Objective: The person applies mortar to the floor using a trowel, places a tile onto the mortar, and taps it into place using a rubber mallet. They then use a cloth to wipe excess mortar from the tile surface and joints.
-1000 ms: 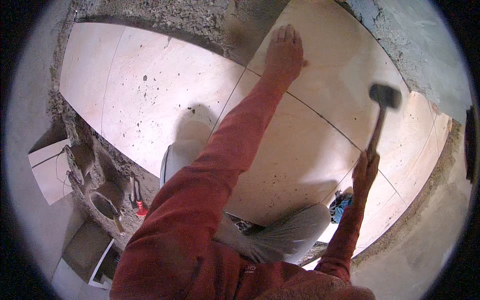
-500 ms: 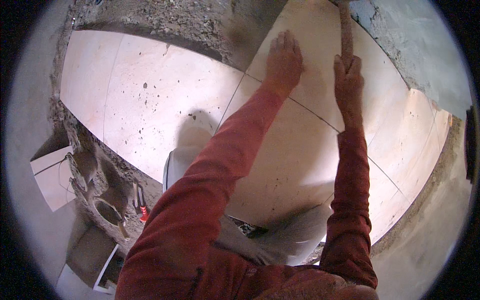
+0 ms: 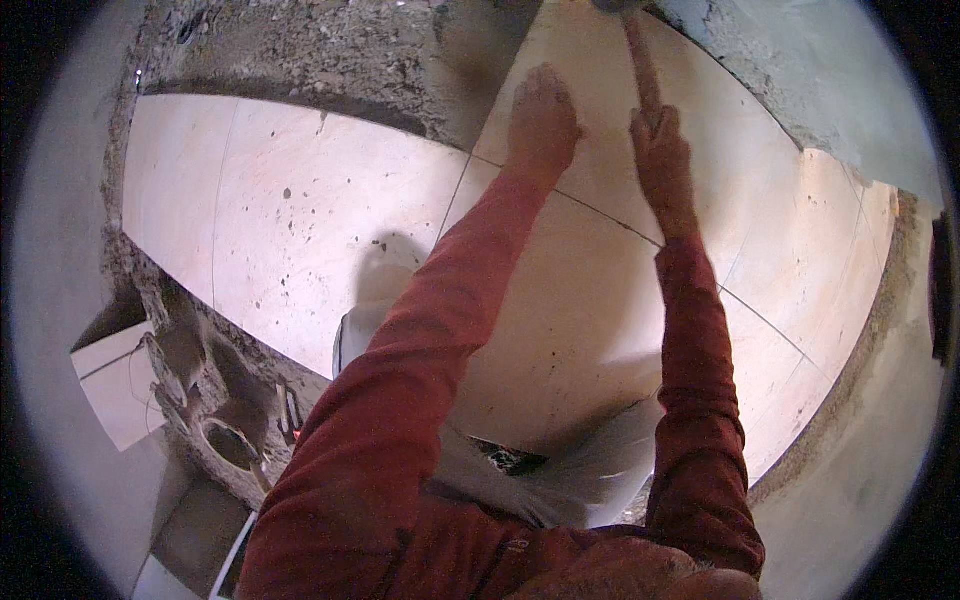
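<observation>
My left hand [image 3: 543, 122] rests on a pale floor tile [image 3: 603, 95], palm down with its fingers stretched out toward the far side. To its right, my right hand [image 3: 663, 168] is wrapped round the wooden handle of a mallet [image 3: 642, 65]. The mallet's dark head shows only in part at the top edge, over the far end of the same tile. Dark seams part this tile from a nearer tile [image 3: 570, 290] and from a speckled tile [image 3: 310, 200] on the left.
Rough grey mortar and gravel [image 3: 330, 50] border the tiles at the far left. At the lower left are cut tile pieces [image 3: 118, 390], a round bucket-like container [image 3: 228, 440] and small tools [image 3: 288, 408]. A grey wall [image 3: 850, 80] bounds the right.
The view has shifted a little, so both hands and the mallet appear farther left. More of the mallet's dark head shows at the top edge. Left hand stays flat; right keeps its grip.
</observation>
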`<act>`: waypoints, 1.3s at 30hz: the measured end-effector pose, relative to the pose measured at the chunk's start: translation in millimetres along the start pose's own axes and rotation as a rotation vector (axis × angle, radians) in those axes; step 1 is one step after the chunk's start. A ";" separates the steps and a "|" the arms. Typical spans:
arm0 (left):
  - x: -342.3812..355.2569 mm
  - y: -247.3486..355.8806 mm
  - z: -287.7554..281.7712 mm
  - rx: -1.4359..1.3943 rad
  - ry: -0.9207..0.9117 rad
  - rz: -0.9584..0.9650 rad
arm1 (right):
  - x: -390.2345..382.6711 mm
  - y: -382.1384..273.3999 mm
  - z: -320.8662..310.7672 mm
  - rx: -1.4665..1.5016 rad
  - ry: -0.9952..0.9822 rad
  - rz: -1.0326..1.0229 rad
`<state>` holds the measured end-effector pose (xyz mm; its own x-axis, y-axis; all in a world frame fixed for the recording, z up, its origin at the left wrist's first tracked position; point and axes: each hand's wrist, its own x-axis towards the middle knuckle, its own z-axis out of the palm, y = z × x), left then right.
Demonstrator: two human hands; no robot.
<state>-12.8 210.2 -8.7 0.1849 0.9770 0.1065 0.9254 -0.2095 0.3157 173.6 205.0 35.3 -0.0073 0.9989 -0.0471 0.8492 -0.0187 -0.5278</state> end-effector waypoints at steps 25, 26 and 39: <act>-54.4 61.7 43.1 0.303 0.134 0.264 | -368.1 211.8 -141.1 0.328 0.475 0.847; -53.1 59.3 43.3 0.345 0.117 0.262 | -385.6 237.2 -149.1 0.263 0.486 0.910; -50.0 49.5 50.2 0.379 0.058 0.302 | -451.7 296.3 -140.0 -0.297 0.369 0.801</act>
<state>40.3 153.1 -45.7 0.4549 0.8686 0.1966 0.8905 -0.4433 -0.1023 502.4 -245.7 19.0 0.7645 0.6446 -0.0038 0.6291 -0.7474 -0.2135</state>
